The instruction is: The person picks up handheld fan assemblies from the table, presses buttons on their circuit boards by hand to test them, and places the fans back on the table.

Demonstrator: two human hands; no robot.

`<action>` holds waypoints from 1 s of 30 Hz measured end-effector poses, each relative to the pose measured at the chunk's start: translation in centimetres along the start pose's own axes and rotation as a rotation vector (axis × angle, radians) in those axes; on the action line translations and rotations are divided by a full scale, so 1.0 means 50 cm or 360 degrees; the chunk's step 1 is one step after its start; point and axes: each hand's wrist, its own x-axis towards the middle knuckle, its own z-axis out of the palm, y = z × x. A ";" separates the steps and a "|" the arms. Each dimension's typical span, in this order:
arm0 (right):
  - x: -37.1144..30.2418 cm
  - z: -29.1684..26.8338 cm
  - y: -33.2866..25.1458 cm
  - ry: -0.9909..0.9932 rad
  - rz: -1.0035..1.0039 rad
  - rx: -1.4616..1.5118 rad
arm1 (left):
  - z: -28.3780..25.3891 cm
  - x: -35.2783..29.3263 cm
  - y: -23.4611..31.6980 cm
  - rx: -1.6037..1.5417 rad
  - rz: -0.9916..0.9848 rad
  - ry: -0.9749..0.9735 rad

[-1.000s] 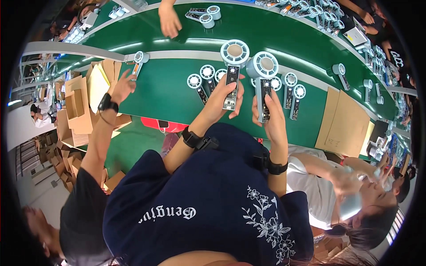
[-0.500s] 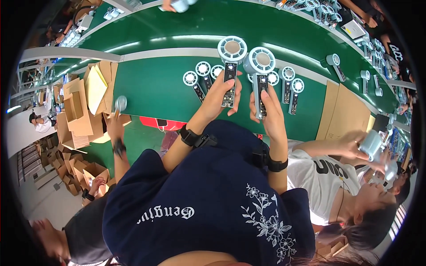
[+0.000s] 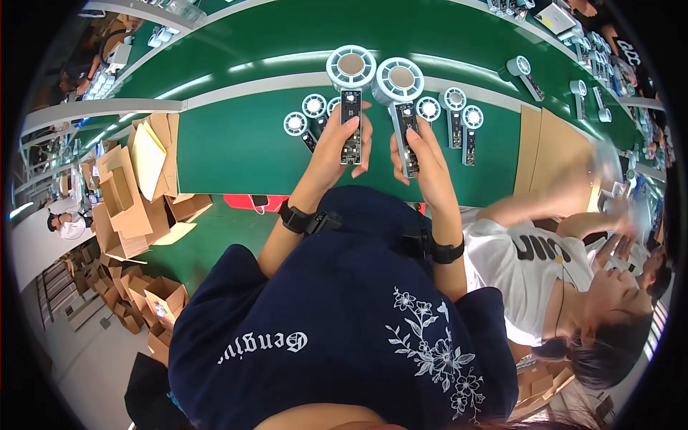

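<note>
My left hand (image 3: 332, 148) is closed around the handle of a pale blue handheld fan (image 3: 351, 66), its round grille upward and a dark circuit board bare along the handle. A matching handheld fan (image 3: 400, 79) is gripped in my right hand (image 3: 430, 159), slightly tilted, with the thumb over its board. The two fan heads are side by side, almost touching. Behind my left hand lie several similar fans (image 3: 295, 124), partly hidden by it. More fans (image 3: 454, 99) lie on the green table (image 3: 229, 150) beyond my right hand.
Cardboard sheets (image 3: 548, 154) cover the table's right end. Open cardboard boxes (image 3: 122, 208) stand at the left. A pale rail (image 3: 251, 89) runs behind the table, with a green surface (image 3: 287, 36) carrying more fans. A person in white (image 3: 530, 269) works close at my right.
Both held fans have shifted slightly left and up in the picture, still in my hands. The person at left has mostly gone from view. The right-hand person's arm has moved and is blurred.
</note>
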 end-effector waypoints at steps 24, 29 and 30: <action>0.000 0.020 0.005 0.0034 -0.0024 -0.0090 | -0.021 -0.010 0.001 0.0055 0.0005 -0.0085; -0.003 0.013 0.006 0.0036 -0.0001 -0.0156 | -0.020 -0.007 0.000 0.0065 -0.0031 -0.0062; -0.004 0.012 0.006 0.0039 0.0000 -0.0154 | -0.019 -0.006 0.000 0.0068 -0.0041 -0.0062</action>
